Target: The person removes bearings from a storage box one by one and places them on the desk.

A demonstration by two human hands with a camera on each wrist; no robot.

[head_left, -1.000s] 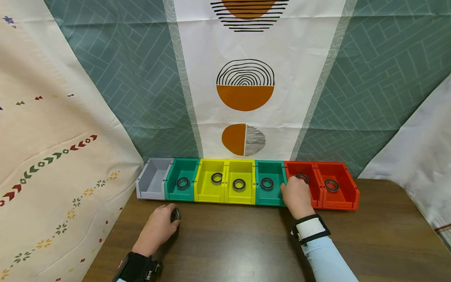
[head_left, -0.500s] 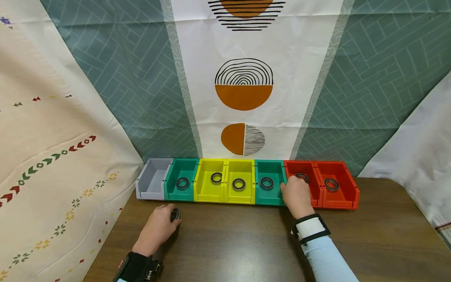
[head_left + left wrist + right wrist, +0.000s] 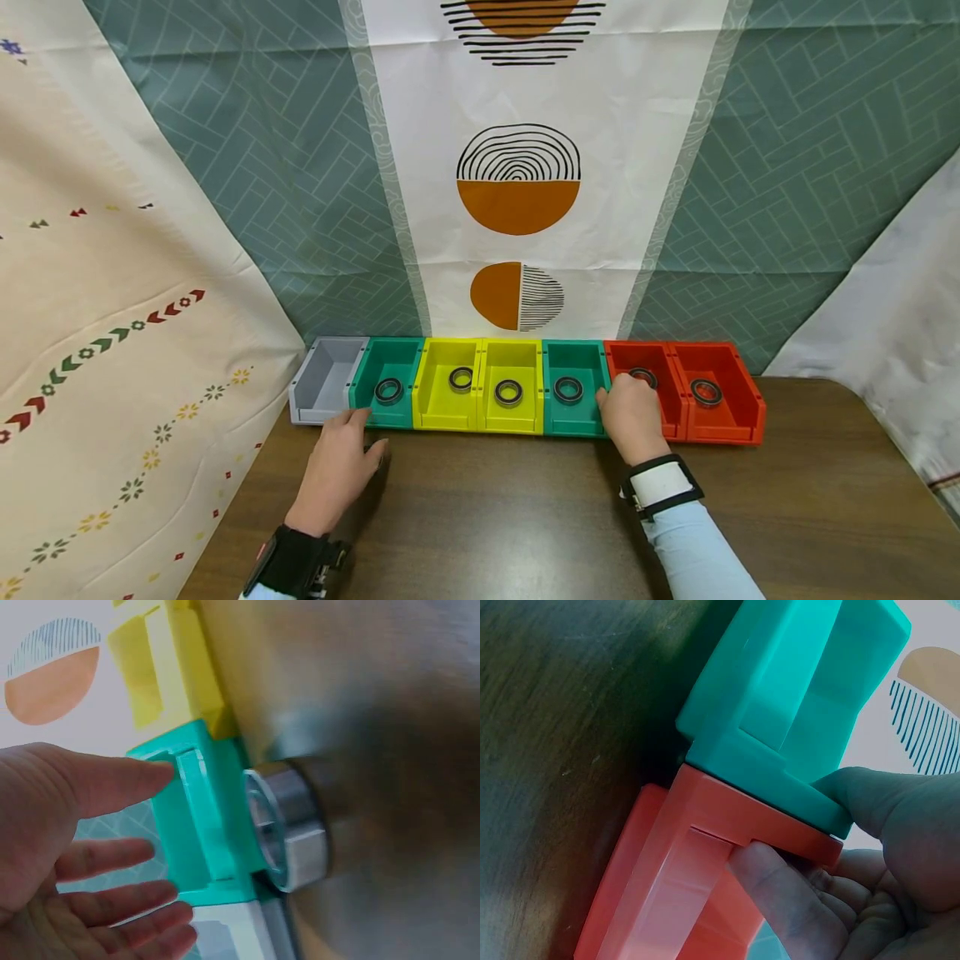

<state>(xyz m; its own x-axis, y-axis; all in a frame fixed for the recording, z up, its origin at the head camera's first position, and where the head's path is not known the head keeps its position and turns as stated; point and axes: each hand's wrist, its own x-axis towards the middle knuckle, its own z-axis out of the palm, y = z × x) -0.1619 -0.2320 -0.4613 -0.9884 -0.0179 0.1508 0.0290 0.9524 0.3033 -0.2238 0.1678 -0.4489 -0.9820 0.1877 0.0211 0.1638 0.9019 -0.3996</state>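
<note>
My left hand (image 3: 337, 471) is spread with nothing in it, its fingertips close before the grey bin (image 3: 321, 383) and left green bin (image 3: 397, 358). A steel ball bearing (image 3: 304, 844) stands on edge on the table below that green bin's front in the left wrist view; the hand hides it in the head view. My right hand (image 3: 633, 419) pinches the adjoining side walls of the right green bin (image 3: 772, 682) and left red bin (image 3: 664, 892), thumb on the green side and index finger inside the red one. A bearing (image 3: 642, 379) lies in that red bin, partly covered by the hand.
The bins form one row along the back of the wooden table (image 3: 495, 517). Single bearings lie in the left green bin, both yellow bins (image 3: 512, 358), the right green bin and the right red bin (image 3: 701, 360). Patterned cloth (image 3: 517, 100) hangs behind them.
My left hand has let go of the bearing and opened, its fingers shifting forward to the bin fronts. The right hand keeps its pinch in the same place.
</note>
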